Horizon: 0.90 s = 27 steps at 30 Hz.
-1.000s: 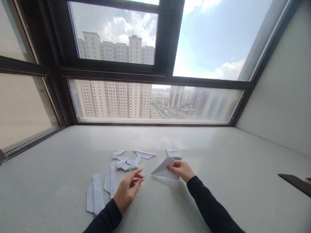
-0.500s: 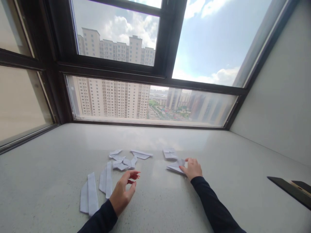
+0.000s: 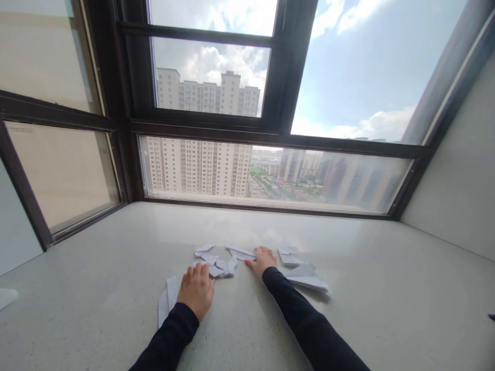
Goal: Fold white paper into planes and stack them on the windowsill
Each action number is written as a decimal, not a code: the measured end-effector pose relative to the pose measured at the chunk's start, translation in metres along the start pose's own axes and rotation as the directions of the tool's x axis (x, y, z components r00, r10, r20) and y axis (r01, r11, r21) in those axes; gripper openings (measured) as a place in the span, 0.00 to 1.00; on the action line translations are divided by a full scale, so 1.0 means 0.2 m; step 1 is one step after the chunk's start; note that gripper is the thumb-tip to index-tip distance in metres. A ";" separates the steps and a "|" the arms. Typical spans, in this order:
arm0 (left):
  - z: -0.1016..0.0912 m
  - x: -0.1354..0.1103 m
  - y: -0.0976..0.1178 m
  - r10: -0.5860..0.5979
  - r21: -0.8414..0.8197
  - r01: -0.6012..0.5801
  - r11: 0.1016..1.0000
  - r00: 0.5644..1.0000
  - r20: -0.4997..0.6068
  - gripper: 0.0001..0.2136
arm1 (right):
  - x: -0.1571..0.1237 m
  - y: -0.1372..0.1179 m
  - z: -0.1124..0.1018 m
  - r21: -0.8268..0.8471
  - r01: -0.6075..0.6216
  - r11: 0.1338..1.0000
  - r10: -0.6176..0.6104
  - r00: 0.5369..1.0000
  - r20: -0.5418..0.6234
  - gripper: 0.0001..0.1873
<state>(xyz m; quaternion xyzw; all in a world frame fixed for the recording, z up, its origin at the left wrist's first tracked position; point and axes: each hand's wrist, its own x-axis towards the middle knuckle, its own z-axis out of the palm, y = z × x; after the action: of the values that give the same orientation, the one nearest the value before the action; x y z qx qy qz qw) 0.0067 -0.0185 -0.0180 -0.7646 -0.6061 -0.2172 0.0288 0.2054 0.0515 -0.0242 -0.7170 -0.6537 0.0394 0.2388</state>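
My right hand (image 3: 263,259) pinches the right end of a long folded white paper (image 3: 236,252) lying on the pale sill. My left hand (image 3: 196,291) rests palm down, its fingers apart and reaching over the left edge of a cluster of small folded paper pieces (image 3: 222,266); whatever is beneath the palm is hidden. Left of that hand lies another folded paper strip (image 3: 166,301), partly covered by the sleeve. Under my right forearm's far side are a pointed folded paper (image 3: 307,277) and a small square folded paper (image 3: 290,256).
The speckled sill (image 3: 367,299) runs up to a dark window frame (image 3: 270,207). A plain wall (image 3: 456,206) bounds it on the right. A white object (image 3: 6,298) shows at the left edge, and a dark tip (image 3: 491,317) at the right edge.
My right hand has left the pointed paper and moved left to the long folded paper. My left hand has moved forward and turned palm down over the papers. The view has shifted.
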 end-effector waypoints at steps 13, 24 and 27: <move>-0.08 0.11 -0.18 -0.325 -0.015 0.328 0.945 0.941 0.092 0.16 | -0.37 0.07 -0.09 0.814 0.012 0.580 -0.026 1.000 0.005 0.18; -0.04 0.04 0.04 -0.173 -0.913 0.327 0.246 0.941 0.290 0.17 | -0.47 -0.08 -0.16 0.907 -0.079 0.414 -0.070 0.990 0.119 0.19; 0.01 0.01 0.09 -0.017 -0.901 0.429 0.070 0.903 0.429 0.23 | -0.50 -0.10 -0.14 0.809 -0.016 0.587 -0.096 0.991 0.089 0.16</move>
<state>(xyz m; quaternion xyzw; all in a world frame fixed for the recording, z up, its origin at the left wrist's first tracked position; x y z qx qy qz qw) 0.0249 -0.0204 -0.0159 -0.5049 -0.4129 -0.4436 -0.6146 0.1835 -0.0517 -0.0174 -0.5118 -0.5938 0.3703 0.4983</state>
